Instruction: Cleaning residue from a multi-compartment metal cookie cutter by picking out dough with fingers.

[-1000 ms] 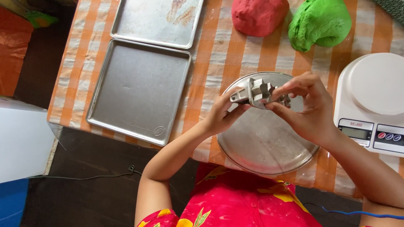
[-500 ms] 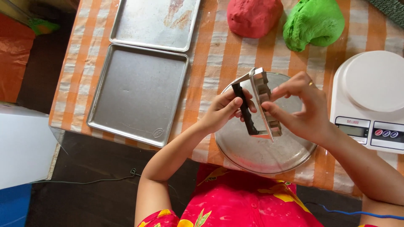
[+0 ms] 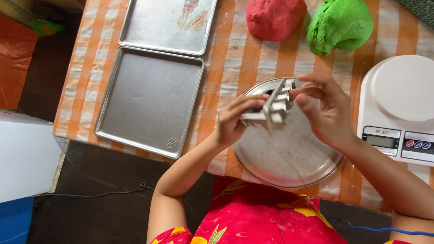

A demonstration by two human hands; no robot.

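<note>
Nearest you is your red flowered shirt (image 3: 266, 217), at the table's near edge. Just beyond it a round metal plate (image 3: 289, 158) lies on the orange checked cloth (image 3: 228, 58), its near rim reaching the table edge.

Above the plate, both your hands hold a small grey metal tool (image 3: 271, 108), a blocky piece with ridged parts, tilted so that one end points up and away from you. It hangs in the air over the far half of the plate and does not touch it. Your left hand (image 3: 235, 122) grips the lower end, with the fingers curled narrowly around it and the thumb underneath. Your right hand (image 3: 327, 113) pinches the upper end between thumb and forefinger, and its other fingers are loosely bent behind.

To the right of the plate stands a white kitchen scale (image 3: 400, 108), with its round platform on the far side and its display and buttons facing you. To the left, well apart from your hands, a square baking tray (image 3: 149, 101) lies flat, and a second tray (image 3: 169, 25) with brownish streaks lies just beyond it, their edges touching or nearly so.

Farthest off, a red dough ball (image 3: 275, 18) and a green dough lump (image 3: 339, 25) sit side by side on the cloth.
</note>
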